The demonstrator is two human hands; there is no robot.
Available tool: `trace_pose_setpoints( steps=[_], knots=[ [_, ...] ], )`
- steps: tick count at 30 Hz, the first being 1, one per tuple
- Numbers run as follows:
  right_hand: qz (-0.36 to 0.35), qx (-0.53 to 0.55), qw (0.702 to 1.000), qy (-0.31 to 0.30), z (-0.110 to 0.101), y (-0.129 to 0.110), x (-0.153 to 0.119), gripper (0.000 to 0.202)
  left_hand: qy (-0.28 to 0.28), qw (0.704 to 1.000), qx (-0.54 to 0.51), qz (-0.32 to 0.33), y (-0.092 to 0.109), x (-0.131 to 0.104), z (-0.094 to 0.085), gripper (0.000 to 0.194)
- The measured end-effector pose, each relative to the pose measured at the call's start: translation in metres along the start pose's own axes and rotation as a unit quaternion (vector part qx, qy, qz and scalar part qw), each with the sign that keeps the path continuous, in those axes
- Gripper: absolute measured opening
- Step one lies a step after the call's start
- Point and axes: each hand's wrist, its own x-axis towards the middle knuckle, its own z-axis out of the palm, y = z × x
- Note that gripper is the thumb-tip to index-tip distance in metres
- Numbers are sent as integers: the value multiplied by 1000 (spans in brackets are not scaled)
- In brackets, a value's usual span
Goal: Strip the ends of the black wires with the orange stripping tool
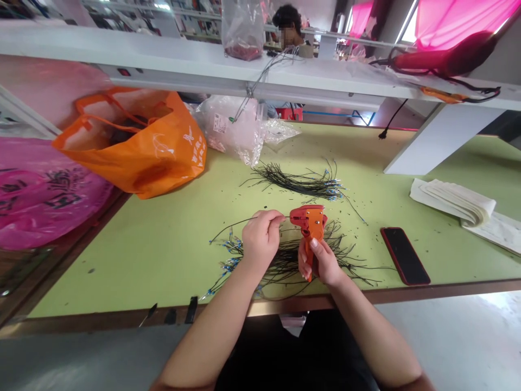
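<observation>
Orange bag [166,155] open, dark item [122,136] inside.

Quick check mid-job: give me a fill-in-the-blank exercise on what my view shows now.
The right hand grips a red-and-orange, pistol-shaped hand tool by its ____.
The left hand pinches a thin ____ wire that runs to the tool's nose.
The flat phone in a red case lies to the ____ of the nearer bundle of loose, blue-tipped wires.
The large cloth bag with white print is ____.

Missing words: handle; black; right; orange.
</observation>
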Motion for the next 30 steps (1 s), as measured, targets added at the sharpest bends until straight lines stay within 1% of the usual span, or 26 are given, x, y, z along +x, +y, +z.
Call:
trace_pose_setpoints(
  steps=[3, 6, 10, 13, 14, 15, 16, 17, 18, 19, 20, 21, 22, 23, 25, 27, 30],
  knots=[
    [-7, 3, 1000, -12, 0, -1, -2, 59, 28, 999, 10, 43, -9, 1, 1, 18],
    [-22, 19, 999, -24, 0, -3, -3, 63, 58, 997, 6, 55, -14, 1, 2, 18],
    [-50, 29, 998, -27, 4, -4, -3, 72, 74, 996, -4, 57, -11, -1, 5, 19],
    [-51, 20, 998, -36, 9, -6, -4, 76, 81, 995, -28, 57, -8, -2, 6, 18],
    [-53, 16, 998, -41, 9, -9, -5, 76, 85, 995, -37, 48, -9, -1, 4, 17],
    [-67, 19, 997, -36, 9, -13, -6, 74, 101, 994, -43, 26, -12, 1, 2, 17],
    [-90, 31, 995, -19, 7, -19, -8, 71, 128, 991, -47, -10, -16, 4, -1, 17],
    [-120, 48, 992, 13, 4, -27, -9, 66, 161, 984, -49, -54, -21, 8, -5, 19],
    [-161, 80, 982, 61, 1, -35, -10, 62, 192, 975, -48, -100, -26, 12, -8, 22],
    [-176, 102, 973, 105, -3, -44, -11, 62, 214, 966, -48, -139, -31, 16, -11, 24],
    [-184, 110, 965, 148, -6, -51, -11, 63, 218, 962, -48, -159, -35, 18, -12, 25],
    [-177, 105, 964, 171, -8, -55, -10, 63, 202, 964, -53, -165, -36, 19, -13, 24],
    [-161, 94, 968, 166, -9, -57, -8, 63, 184, 967, -60, -165, -36, 17, -11, 23],
    [-147, 79, 974, 152, -8, -56, -7, 63, 164, 971, -66, -161, -34, 14, -9, 22],
    [-123, 48, 986, 103, -4, -46, -3, 63, 129, 978, -72, -146, -25, 5, -2, 19],
    [-109, 25, 991, 68, 2, -31, -1, 61, 97, 988, -59, -106, -16, -3, 2, 16],
    [-77, 0, 996, 49, 6, -13, 0, 61, 49, 999, -20, -9, -8, -6, 3, 9]
  ],
)
